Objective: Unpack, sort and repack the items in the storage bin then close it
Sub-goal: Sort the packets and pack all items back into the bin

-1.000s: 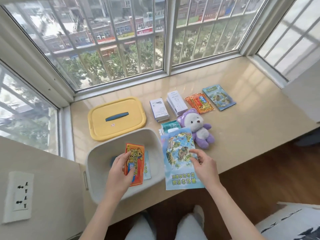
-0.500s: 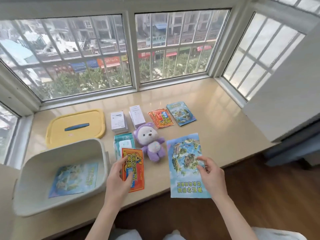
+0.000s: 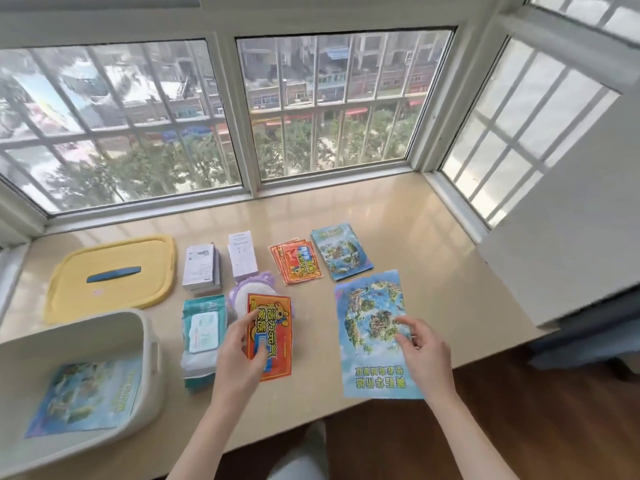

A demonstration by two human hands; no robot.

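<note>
1. hard-to-see stuff first: the purple plush toy is mostly hidden behind the red-orange printed packet, with only its hood and a bit of white face poking out. the cream plastic storage bin sits open at the front left of the beige stone ledge and is cut off by the left and bottom edges. that corner is blurry, so i can't read any print there.
2. counts:
   - three blue sheets: a blue map-print sheet flat on the bin floor, a big blue map-print leaflet at the front of the ledge, and a smaller blue map-print packet at the back
   - two white box piles side by side
   - one teal wet-wipe pack just right of the bin
   - one yellow plastic lid with a blue handle, flat behind the bin
   - a fanned pile of red-orange packets at the back, maybe three but i can't be sure
3. left hand: reaching forward, thumb on the front and fingers round the left edge of the red-orange printed packet, gripping it in front of the plush toy between the wipes and the big leaflet.
4. right hand: loosely curled over the right edge of the big leaflet, fingertips on its face. can't tell whether it's pinching it or just resting there.
</note>
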